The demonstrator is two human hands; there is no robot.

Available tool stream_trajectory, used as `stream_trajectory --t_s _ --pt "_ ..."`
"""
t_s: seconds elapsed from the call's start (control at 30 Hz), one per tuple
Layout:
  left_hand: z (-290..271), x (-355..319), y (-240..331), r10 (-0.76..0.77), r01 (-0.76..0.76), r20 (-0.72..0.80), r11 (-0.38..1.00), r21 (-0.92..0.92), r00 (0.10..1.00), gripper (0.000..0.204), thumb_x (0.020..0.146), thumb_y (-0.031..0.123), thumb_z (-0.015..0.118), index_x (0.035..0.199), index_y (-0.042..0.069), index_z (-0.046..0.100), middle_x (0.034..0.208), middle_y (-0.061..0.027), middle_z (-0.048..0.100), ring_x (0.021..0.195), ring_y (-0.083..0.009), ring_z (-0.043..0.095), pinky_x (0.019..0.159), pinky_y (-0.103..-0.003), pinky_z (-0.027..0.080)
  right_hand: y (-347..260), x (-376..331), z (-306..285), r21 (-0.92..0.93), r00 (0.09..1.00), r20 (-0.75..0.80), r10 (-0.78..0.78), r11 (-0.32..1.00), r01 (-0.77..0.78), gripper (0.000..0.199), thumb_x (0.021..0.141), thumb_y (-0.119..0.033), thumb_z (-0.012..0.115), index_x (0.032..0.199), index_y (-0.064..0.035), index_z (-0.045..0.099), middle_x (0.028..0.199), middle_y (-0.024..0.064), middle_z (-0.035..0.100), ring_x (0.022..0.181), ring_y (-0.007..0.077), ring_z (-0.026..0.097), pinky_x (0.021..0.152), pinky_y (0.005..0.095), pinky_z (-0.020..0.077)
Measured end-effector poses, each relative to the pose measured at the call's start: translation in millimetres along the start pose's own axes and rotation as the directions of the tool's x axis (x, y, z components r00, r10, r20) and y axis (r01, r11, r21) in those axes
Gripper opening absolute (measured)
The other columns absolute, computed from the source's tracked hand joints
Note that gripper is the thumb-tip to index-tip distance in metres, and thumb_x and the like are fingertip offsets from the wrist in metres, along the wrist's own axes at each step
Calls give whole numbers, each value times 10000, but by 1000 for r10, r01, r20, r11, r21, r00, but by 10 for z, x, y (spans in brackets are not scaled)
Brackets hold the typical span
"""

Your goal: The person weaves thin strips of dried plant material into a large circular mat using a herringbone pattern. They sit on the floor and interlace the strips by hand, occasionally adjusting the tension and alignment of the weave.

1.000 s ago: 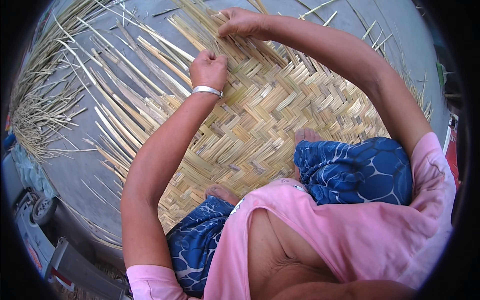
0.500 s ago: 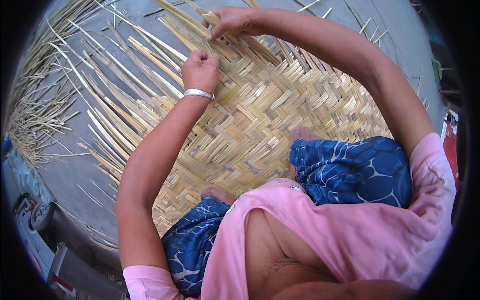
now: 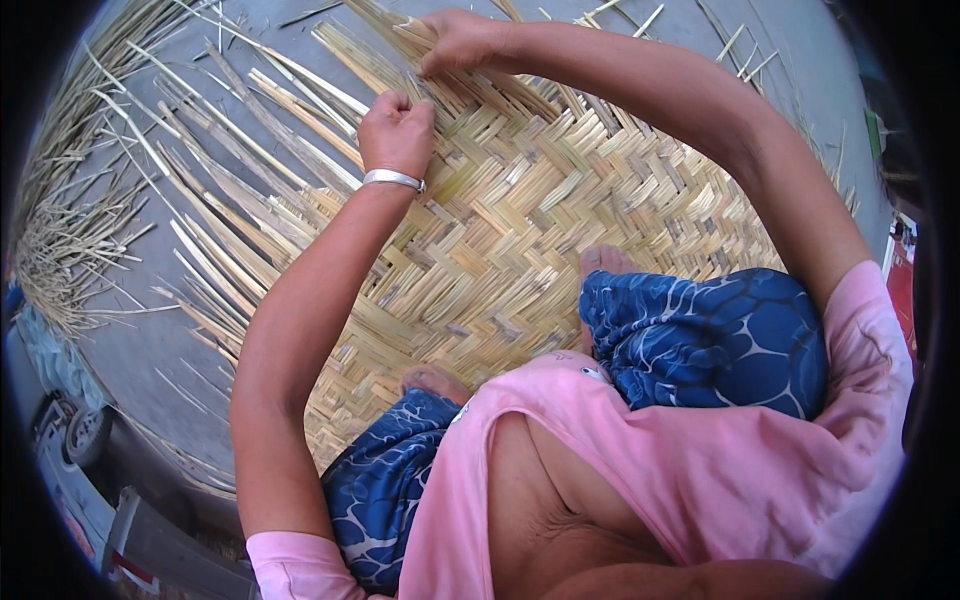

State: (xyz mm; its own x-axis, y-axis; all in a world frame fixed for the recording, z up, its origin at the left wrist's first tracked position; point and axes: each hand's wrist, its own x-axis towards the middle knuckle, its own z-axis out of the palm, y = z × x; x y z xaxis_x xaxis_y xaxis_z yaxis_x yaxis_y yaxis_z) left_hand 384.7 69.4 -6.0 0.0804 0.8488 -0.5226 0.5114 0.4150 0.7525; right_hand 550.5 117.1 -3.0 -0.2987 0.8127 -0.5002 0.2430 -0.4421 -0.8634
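Under me spreads a woven reed mat (image 3: 540, 220) in a zigzag pattern, its unwoven reed strips (image 3: 250, 215) fanning out on the left and far sides. At the mat's far edge my left hand (image 3: 397, 135), with a silver bangle at the wrist, is closed in a fist; what its fingers hold is hidden. Just beyond and to the right, my right hand (image 3: 465, 42) grips a bundle of reed strips (image 3: 385, 30) lifted at a slant, thumb on the near side. The two hands are a short way apart.
Loose reeds (image 3: 75, 235) lie heaped on the grey floor (image 3: 150, 340) at the left. My bare feet (image 3: 605, 262) rest on the mat. At the lower left stands a wheeled object (image 3: 85, 435). Scattered reed pieces (image 3: 735, 45) lie at the far right.
My left hand has shifted slightly up and to the left. The strips in my right hand lean a little farther right; its grip stays.
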Motion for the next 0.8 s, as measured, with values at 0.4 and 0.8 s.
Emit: stream_trajectory --t_s 0.4,0.8 --pt "-19 203 -62 130 -187 289 966 181 949 148 808 151 620 798 5 596 574 -30 543 416 -110 492 396 -261 407 17 -100 -31 50 963 137 -232 973 227 386 701 -11 607 1085 -31 566 868 20 621 808 117 556 729 278 477" --pt "-224 231 -16 86 -80 168 996 -45 982 315 856 106 557 1148 -11 550 800 -92 636 604 -106 603 478 -223 467 199 -105 -121 -387 998 48 39 922 -18 363 709 -96 629 1048 8 549 877 92 628 804 156 583 746 307 463"
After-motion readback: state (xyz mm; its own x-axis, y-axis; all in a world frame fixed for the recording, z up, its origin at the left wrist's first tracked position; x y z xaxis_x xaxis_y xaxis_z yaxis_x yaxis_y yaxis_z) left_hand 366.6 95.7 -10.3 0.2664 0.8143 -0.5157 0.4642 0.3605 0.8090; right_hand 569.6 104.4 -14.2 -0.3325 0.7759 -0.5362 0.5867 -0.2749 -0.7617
